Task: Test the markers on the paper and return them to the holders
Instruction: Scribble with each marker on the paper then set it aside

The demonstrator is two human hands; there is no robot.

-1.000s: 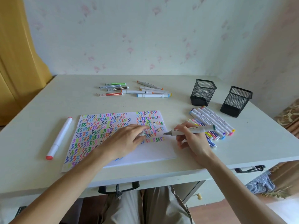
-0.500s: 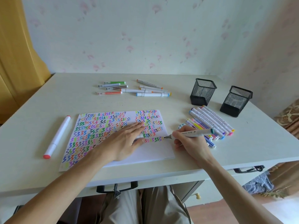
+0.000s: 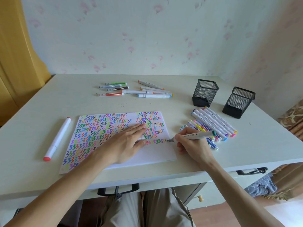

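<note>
Head view: the marker [image 3: 195,136] is being gripped by the right hand [image 3: 191,145] and tested on the paper [image 3: 147,154], which is being pressed flat by the left hand's [image 3: 126,143] straight fingers; capping is likely being called for next.

Marker tip reaching the paper

The right hand [image 3: 193,145] is lowering the marker [image 3: 191,136]; its tip is now touching the paper's [image 3: 147,154] right edge.

Soft, even daylight, fairly bright; the pale table [image 3: 164,102] reads slightly washed, with no hard glare. Shadows faint and diffuse: a soft one under the left hand [image 3: 126,143] on the paper [image 3: 147,154], small ones at the bases of the two mesh holders [image 3: 205,93]. Wide-angle bending curves the table edges and wall [image 3: 147,38] towards the corners; detail softens there, the centre reasonably sharp.
</note>
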